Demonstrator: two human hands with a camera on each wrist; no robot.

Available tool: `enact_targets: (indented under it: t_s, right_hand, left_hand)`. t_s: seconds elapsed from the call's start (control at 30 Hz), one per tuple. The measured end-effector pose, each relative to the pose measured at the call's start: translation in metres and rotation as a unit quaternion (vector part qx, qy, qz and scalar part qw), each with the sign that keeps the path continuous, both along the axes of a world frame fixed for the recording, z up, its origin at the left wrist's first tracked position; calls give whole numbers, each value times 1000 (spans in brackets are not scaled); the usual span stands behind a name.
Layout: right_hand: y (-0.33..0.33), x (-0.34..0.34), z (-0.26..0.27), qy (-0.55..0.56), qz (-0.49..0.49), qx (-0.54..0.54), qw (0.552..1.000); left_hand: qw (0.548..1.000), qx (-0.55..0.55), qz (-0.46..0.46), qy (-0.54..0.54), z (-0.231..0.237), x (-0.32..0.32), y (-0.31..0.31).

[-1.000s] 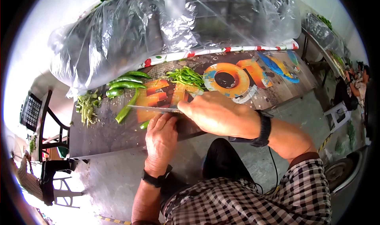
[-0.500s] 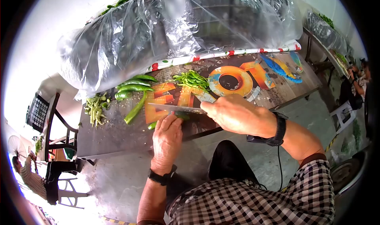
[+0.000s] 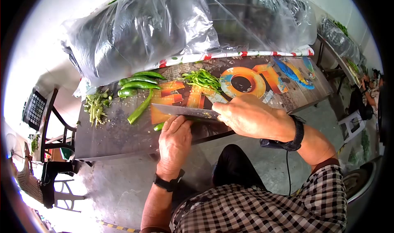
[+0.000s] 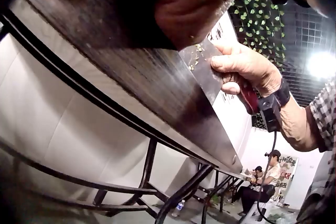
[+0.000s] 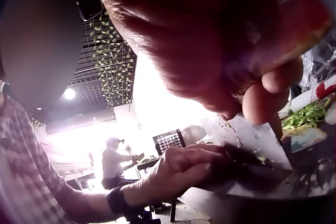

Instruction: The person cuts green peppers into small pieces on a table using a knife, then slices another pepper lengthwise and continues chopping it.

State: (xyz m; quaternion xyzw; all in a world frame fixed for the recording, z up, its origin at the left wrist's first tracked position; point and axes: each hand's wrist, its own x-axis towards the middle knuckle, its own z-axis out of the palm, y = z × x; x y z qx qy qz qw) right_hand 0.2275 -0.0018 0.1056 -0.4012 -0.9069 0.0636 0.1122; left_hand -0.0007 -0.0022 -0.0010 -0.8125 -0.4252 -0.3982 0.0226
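In the head view the left hand [image 3: 174, 145] presses curled fingers on a green pepper [image 3: 159, 127] at the table's near edge; the fingers partly hide it. My right hand [image 3: 256, 120] grips a knife, its blade [image 3: 184, 111] reaching left just beyond the left fingertips. The left wrist view shows the right hand [image 4: 247, 69] round a dark red handle [image 4: 249, 99]. Small bits cling to the blade [image 5: 257, 142] beside the left hand [image 5: 176, 174] in the right wrist view. Whole peppers [image 3: 139, 85], a single long pepper [image 3: 140, 108] and thin green strips [image 3: 203, 79] lie beyond the hands.
Pale green stem scraps [image 3: 96, 108] lie at the table's left end. Clear plastic sheeting [image 3: 131, 36] covers a bulky form along the far side. A black crate [image 3: 35, 110] and a stool [image 3: 69, 196] stand left; other people are at both sides.
My right hand and the knife have shifted right relative to the left hand, and the blade shows more of its flat side. The left hand stays near the same pepper. The head view has shifted slightly.
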Motion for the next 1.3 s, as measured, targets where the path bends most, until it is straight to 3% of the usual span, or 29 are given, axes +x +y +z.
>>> enact_targets:
  t_s: [0.2, 0.53, 0.67, 1.07, 1.3]
  right_hand:
    - [-1, -5, 2, -34, -3, -7, 999]
    - [22, -34, -12, 46, 70, 31, 996]
    - [23, -46, -11, -10, 70, 85, 994]
    - [14, -26, -16, 10, 27, 44, 999]
    - [30, -40, -25, 5, 64, 110, 992]
  left_hand:
    - [1000, -13, 3, 0, 0, 0, 1]
    - [999, -31, 28, -12, -1, 2, 1]
    - [999, -26, 17, -18, 3, 3, 1]
    - [1000, -24, 10, -18, -1, 0, -1]
    - [999, -29, -6, -26, -1, 0, -1]
